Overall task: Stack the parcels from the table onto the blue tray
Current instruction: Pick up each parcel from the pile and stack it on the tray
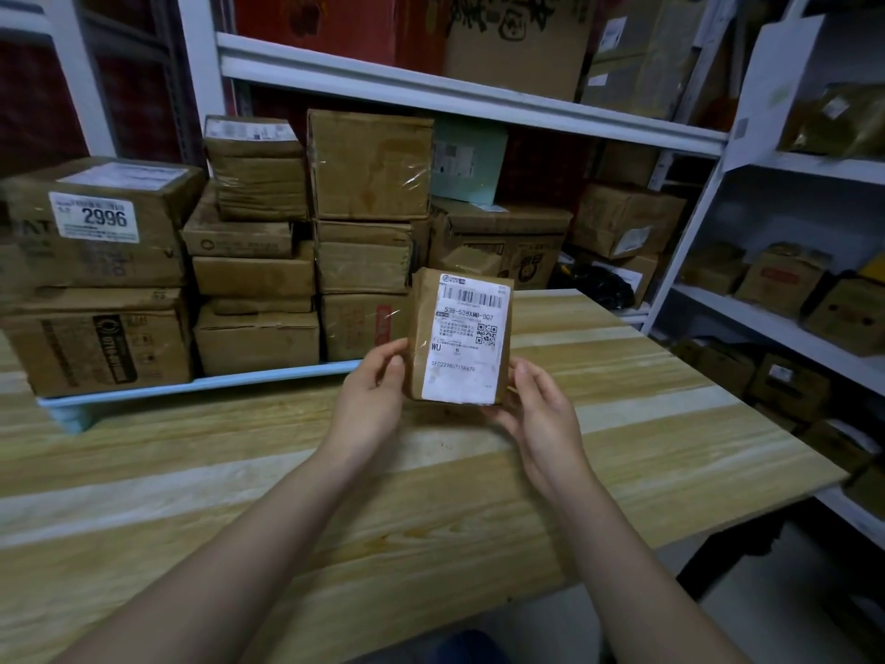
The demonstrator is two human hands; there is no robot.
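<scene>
Behind, white shelving (469, 95) loaded with cartons fills the back and right wall. Below it a wooden table (335, 476) carries the blue tray (201, 383) at its far left, already stacked high with brown parcels (258, 242), one labelled 2996 (98, 218). Just right of that stack, lifted clear of the table, a small parcel (459, 335) stands upright, label toward the camera. The left hand (373, 400) pinches its left edge; the right hand (538, 409) cups its lower right corner.

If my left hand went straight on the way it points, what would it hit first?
Probably the taped bottom box on the blue tray, beyond the left hand holding the parcel; depth unclear.
</scene>
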